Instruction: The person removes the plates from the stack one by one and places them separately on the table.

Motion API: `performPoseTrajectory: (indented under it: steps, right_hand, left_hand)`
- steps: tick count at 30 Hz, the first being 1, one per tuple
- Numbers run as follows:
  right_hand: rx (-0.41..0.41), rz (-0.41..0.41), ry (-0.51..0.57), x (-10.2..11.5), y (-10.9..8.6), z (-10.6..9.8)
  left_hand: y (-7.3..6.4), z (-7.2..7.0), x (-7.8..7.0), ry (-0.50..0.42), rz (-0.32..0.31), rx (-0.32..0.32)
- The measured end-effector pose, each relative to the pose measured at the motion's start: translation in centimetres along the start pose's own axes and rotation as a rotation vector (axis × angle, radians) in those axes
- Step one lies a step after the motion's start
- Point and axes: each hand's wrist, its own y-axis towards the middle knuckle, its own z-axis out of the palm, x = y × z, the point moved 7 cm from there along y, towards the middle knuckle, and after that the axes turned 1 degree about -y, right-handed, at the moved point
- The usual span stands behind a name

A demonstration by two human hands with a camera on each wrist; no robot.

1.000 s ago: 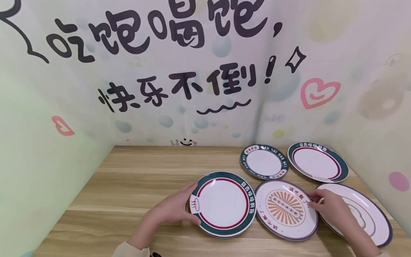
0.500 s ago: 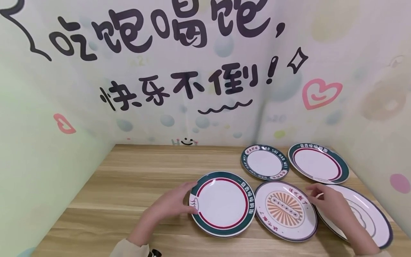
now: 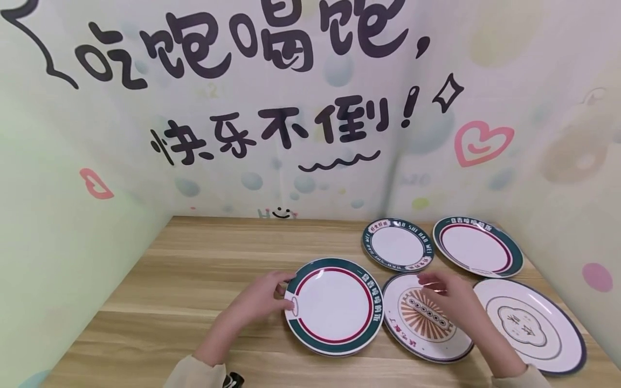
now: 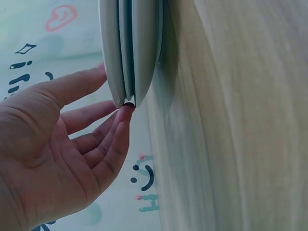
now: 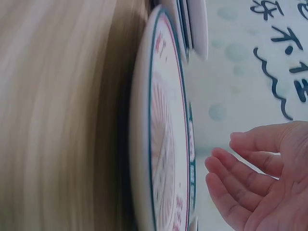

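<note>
My left hand (image 3: pixel 262 295) is at the left rim of a round green-banded white plate (image 3: pixel 335 307) with a red ring. In the left wrist view this plate tops a stack of plates (image 4: pixel 126 43); my thumb is at the top rim and my curved fingers grip the stacked edges. My right hand (image 3: pixel 451 299) hovers over a white plate (image 3: pixel 412 337) with an orange sunburst, just right of the stack. In the right wrist view its fingers are loosely bent, apart from the plate (image 5: pixel 163 125), with nothing between them.
Behind stand a small green-rimmed plate (image 3: pixel 398 245) and a green-rimmed oval plate (image 3: pixel 477 245). A large white oval plate (image 3: pixel 533 323) with a dark rim lies at the right. The wooden table (image 3: pixel 160 302) meets printed cloth walls (image 3: pixel 233 188) at the back and sides.
My right hand has left the right rim of the sunburst plate and moved left over it, uncovering the large oval plate. My left hand stays at the stack's rim, shifting slightly up.
</note>
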Motion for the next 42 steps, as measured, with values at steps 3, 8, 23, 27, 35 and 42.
performPoseTrajectory:
  steps: [3,8,23,27,35,42]
  right_hand:
    - [0.033,-0.023,0.036,1.0,0.2,1.1]
    - [0.081,-0.014,0.092,2.2,0.4,2.8]
    - [0.158,-0.002,0.319,4.4,-0.3,6.7]
    - [0.167,0.033,0.330,4.5,-0.3,7.0]
    - [0.201,0.058,0.337,4.9,-0.4,7.5]
    - [0.297,0.025,0.290,5.2,-1.2,7.9]
  left_hand:
    - [0.1,0.0,0.1,-0.034,-0.017,-0.030]
    - [0.2,0.1,0.2,-0.065,-0.034,-0.059]
    - [-0.3,0.5,0.7,-0.138,-0.106,-0.074]
    - [-0.3,0.8,1.1,-0.219,-0.121,-0.073]
    - [-0.2,1.1,2.0,-0.483,-0.123,0.003]
    - [-0.4,1.0,2.6,-0.713,-0.121,0.065]
